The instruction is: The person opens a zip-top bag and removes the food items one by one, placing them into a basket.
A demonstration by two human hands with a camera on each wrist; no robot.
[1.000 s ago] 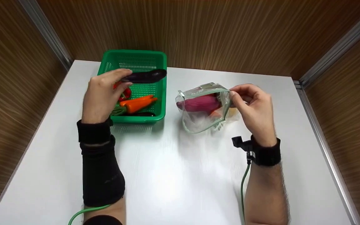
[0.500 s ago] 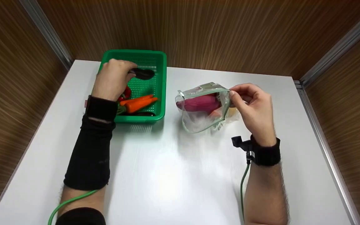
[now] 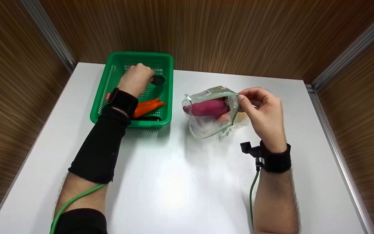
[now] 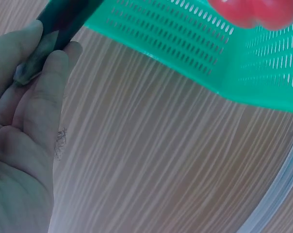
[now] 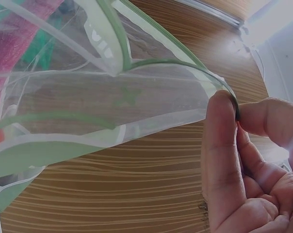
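The eggplant (image 3: 157,80) now lies low in the green basket (image 3: 109,89), gripped by the left hand (image 3: 136,78); a second ago it was held above the rim. The right hand (image 3: 261,107) pinches the bag (image 3: 206,125) rim open. Both rest on a white surface (image 3: 180,182), wood-panelled walls around.

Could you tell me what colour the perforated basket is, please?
Green; the basket shows best in the head view.
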